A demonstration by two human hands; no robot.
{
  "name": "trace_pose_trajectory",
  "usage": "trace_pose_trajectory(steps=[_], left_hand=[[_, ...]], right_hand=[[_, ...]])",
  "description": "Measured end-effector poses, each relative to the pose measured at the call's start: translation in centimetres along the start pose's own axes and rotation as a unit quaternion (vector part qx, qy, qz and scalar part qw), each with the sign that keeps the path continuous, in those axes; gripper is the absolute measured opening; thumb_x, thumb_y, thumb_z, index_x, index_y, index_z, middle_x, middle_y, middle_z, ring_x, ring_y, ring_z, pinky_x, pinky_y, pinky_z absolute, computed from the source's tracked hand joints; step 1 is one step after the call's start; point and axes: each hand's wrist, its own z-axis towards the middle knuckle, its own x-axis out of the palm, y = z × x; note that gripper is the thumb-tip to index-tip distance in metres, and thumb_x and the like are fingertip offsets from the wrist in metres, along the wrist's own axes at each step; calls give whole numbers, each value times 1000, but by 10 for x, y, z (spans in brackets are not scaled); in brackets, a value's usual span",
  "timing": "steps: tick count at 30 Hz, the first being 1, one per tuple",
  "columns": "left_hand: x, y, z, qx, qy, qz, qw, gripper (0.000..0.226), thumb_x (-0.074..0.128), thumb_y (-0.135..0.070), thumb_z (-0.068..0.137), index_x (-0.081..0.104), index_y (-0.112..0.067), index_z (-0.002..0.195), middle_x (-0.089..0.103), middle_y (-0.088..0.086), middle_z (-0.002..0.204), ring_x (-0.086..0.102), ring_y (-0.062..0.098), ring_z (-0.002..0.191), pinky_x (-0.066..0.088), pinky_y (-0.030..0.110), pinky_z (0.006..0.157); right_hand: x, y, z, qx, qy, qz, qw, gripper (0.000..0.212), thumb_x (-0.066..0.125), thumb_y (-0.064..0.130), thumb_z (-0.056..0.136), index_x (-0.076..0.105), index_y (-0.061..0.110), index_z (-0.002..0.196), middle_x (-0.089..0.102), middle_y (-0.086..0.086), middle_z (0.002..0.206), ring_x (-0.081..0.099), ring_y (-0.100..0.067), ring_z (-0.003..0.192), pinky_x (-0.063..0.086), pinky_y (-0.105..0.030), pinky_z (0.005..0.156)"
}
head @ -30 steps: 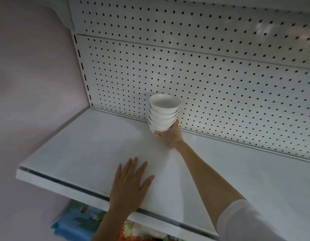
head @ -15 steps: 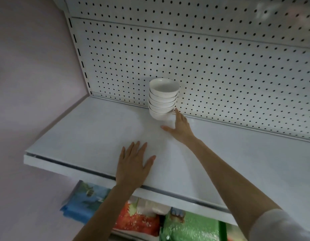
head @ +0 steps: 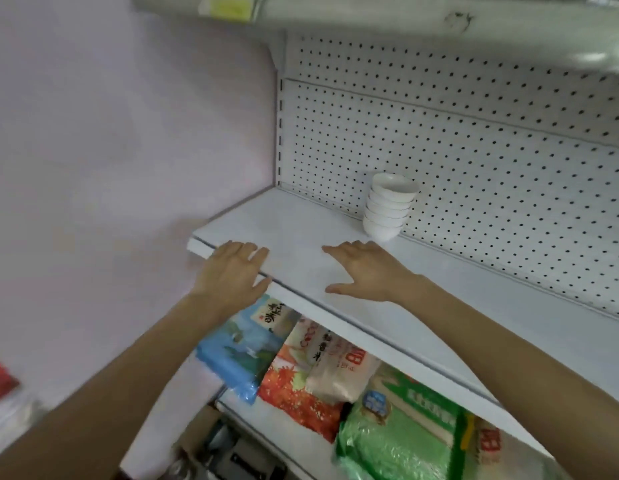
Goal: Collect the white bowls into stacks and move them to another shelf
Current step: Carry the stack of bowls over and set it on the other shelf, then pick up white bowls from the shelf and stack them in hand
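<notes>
Bags down low first, four that I can count on the lower shelf [head: 263,422]: a blue bag [head: 232,355], a red bag [head: 294,393], a pale bag [head: 339,372] and a green bag [head: 398,441], leaning together. More sits to their right, too blurred to tell.

Up to the hands now, two of them, both bare and both carrying nothing. Left hand [head: 232,271] is at the front lip of the shelf [head: 474,306], fingers loose and a little spread. Right hand [head: 367,271] lies palm down over the shelf top, fingers straight, thumb stuck out to the side. No grip on anything from either one.

Further back, one stack [head: 387,209] of white bowls, well clear of the right fingertips. It stands at the rear of the shelf, just beside the pegboard [head: 491,174]. Long axis runs up and down, mouths facing up, the top leaning slightly to the right. Five or six bowls by the rims; the blur won't let me settle it.

Pink wall [head: 128,133] closes off the left end.
</notes>
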Motion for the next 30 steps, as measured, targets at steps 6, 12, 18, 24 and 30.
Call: trace_pose_trajectory(steps=[6, 12, 18, 24, 30], left_hand=[[-42, 49, -206, -191, 65, 64, 977, 63, 42, -52, 78, 69, -4, 108, 70, 16, 98, 68, 35, 86, 55, 42, 75], [-128, 61, -422, -340, 149, 104, 923, 55, 57, -48, 77, 66, -5, 110, 68, 16, 98, 67, 36, 84, 53, 41, 71], [-211, 35, -608, -487, 145, 134, 851, 60, 64, -47, 84, 54, -11, 130, 61, 12, 120, 59, 35, 108, 48, 43, 88], [-269, -11, -774, -585, 136, 149, 786, 61, 54, -48, 90, 41, -18, 142, 53, 5, 135, 54, 27, 119, 45, 39, 96], [-342, -57, -948, -657, 168, 190, 710, 66, 55, -48, 91, 39, -14, 145, 50, 6, 143, 48, 26, 130, 37, 38, 107]], right_hand=[[-39, 156, 25, -220, -42, -25, 974, 81, 39, 64, 91, 13, 17, 153, 35, -9, 150, 37, -26, 134, 29, -39, 108], [-64, 352, 7, -410, -69, -15, 909, 83, 42, 66, 89, 16, 19, 152, 35, -7, 149, 36, -26, 133, 29, -38, 107], [-117, 547, -61, -571, -115, -34, 812, 85, 48, 66, 87, 16, 21, 152, 39, -8, 147, 39, -29, 132, 32, -41, 104], [-161, 727, -163, -681, -178, -72, 706, 89, 47, 65, 87, 12, 17, 153, 40, -8, 143, 41, -27, 127, 32, -40, 101], [-203, 893, -285, -745, -152, -63, 646, 92, 48, 64, 88, 3, 20, 154, 37, -11, 148, 38, -30, 132, 31, -41, 104]])
